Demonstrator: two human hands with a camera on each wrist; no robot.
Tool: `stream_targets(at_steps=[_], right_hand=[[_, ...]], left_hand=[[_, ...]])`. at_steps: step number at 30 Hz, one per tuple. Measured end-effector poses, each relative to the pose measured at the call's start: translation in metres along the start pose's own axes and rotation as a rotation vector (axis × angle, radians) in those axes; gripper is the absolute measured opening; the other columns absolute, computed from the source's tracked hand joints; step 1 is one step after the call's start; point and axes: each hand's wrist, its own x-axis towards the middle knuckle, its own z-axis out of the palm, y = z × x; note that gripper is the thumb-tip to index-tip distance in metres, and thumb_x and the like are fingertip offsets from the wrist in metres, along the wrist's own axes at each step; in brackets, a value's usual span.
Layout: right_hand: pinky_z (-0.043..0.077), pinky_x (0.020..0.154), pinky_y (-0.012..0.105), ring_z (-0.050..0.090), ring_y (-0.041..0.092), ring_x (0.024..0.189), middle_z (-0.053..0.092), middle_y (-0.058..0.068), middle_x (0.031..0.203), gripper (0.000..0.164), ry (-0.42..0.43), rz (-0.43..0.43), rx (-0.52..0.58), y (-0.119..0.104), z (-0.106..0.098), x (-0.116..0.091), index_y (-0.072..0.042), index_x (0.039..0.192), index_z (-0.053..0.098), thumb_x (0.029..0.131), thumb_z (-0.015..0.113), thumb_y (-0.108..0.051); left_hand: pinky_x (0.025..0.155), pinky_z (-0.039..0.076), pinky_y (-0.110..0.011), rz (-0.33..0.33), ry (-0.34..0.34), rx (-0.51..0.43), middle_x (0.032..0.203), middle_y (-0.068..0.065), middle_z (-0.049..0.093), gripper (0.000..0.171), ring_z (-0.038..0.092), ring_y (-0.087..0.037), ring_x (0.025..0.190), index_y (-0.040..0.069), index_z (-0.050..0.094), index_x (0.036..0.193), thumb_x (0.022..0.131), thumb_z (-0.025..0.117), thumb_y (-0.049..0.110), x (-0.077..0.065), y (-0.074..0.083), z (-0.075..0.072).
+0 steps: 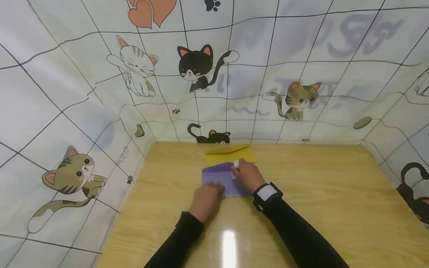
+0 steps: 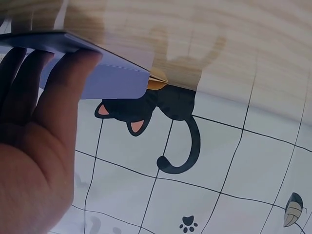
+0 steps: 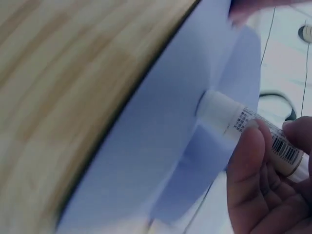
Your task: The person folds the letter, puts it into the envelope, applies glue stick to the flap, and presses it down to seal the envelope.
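A purple envelope [image 1: 213, 179] lies on the table with its flap raised at the far side. My left hand [image 1: 205, 201] rests on its lower left part, the fingertips [image 2: 83, 61] pressing the paper in the left wrist view. A white glue stick [image 3: 222, 114] with a printed barcode label is gripped by my right hand [image 1: 251, 176], between thumb and fingers. In the right wrist view its end meets the purple paper near the flap fold; the tip itself is hidden.
Just behind the purple envelope lies a yellow envelope [image 1: 231, 157], partly covered by it. The light wooden table [image 1: 318, 193] ends at a white sheet [image 1: 251, 85] with cat drawings, hanging at the back and both sides.
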Motion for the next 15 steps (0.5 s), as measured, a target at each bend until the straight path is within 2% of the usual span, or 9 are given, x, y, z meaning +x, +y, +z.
stream_targets(at_steps=[3, 4, 6, 9, 11, 13, 15], right_hand=[[0.047, 0.056, 0.033, 0.058, 0.015, 0.063, 0.065, 0.004, 0.079, 0.044, -0.024, -0.035, 0.059, -0.022, 0.007, -0.001, -0.002, 0.113, 0.063, 0.115, 0.066, -0.046], [0.047, 0.056, 0.033, 0.058, 0.015, 0.064, 0.065, 0.005, 0.079, 0.045, -0.042, -0.017, 0.084, -0.022, 0.013, 0.002, -0.001, 0.115, 0.063, 0.116, 0.065, -0.046], [0.047, 0.056, 0.034, 0.059, 0.017, 0.063, 0.065, 0.007, 0.078, 0.046, -0.021, -0.001, 0.072, -0.024, 0.012, 0.002, 0.000, 0.114, 0.063, 0.116, 0.065, -0.046], [0.048, 0.057, 0.036, 0.060, 0.019, 0.064, 0.067, 0.008, 0.079, 0.046, -0.015, 0.038, 0.075, -0.024, -0.010, -0.002, 0.001, 0.115, 0.064, 0.116, 0.065, -0.044], [0.047, 0.058, 0.034, 0.060, 0.018, 0.065, 0.067, 0.008, 0.080, 0.046, 0.002, 0.047, 0.139, -0.018, -0.029, -0.011, 0.001, 0.114, 0.066, 0.116, 0.063, -0.045], [0.053, 0.063, 0.032, 0.065, 0.016, 0.071, 0.073, 0.010, 0.088, 0.044, -0.006, 0.118, 0.305, -0.023, -0.059, -0.027, 0.001, 0.121, 0.066, 0.117, 0.062, -0.043], [0.061, 0.070, 0.029, 0.073, 0.014, 0.079, 0.080, 0.017, 0.102, 0.040, 0.010, 0.195, 0.566, -0.028, -0.083, -0.045, 0.002, 0.130, 0.064, 0.118, 0.062, -0.036]], left_hand=[[0.055, 0.057, -0.040, -0.006, -0.028, -0.029, 0.097, 0.001, 0.080, 0.014, 0.076, -0.020, 0.087, 0.023, 0.082, 0.107, 0.102, 0.084, 0.036, -0.001, 0.002, 0.002], [0.055, 0.057, -0.041, -0.008, -0.032, -0.037, 0.098, 0.001, 0.081, 0.014, 0.076, -0.020, 0.087, 0.024, 0.083, 0.109, 0.103, 0.084, 0.036, -0.002, 0.003, 0.001], [0.056, 0.058, -0.041, -0.007, -0.024, -0.025, 0.102, 0.002, 0.082, 0.015, 0.077, -0.020, 0.089, 0.025, 0.084, 0.112, 0.103, 0.084, 0.037, -0.002, 0.003, 0.000], [0.057, 0.058, -0.040, -0.016, 0.001, -0.004, 0.096, 0.002, 0.079, 0.012, 0.075, -0.020, 0.086, 0.025, 0.083, 0.106, 0.101, 0.086, 0.035, -0.002, 0.000, -0.005], [0.057, 0.058, -0.040, -0.022, 0.013, -0.014, 0.092, 0.002, 0.076, 0.011, 0.074, -0.020, 0.085, 0.024, 0.081, 0.100, 0.099, 0.087, 0.034, 0.000, 0.000, -0.008], [0.057, 0.057, -0.039, -0.019, 0.008, -0.041, 0.089, 0.002, 0.074, 0.013, 0.073, -0.020, 0.084, 0.023, 0.078, 0.095, 0.100, 0.086, 0.032, 0.001, 0.001, -0.011], [0.058, 0.057, -0.038, -0.009, 0.004, -0.080, 0.089, 0.003, 0.074, 0.013, 0.073, -0.020, 0.085, 0.023, 0.077, 0.092, 0.101, 0.085, 0.029, 0.003, 0.003, -0.012]])
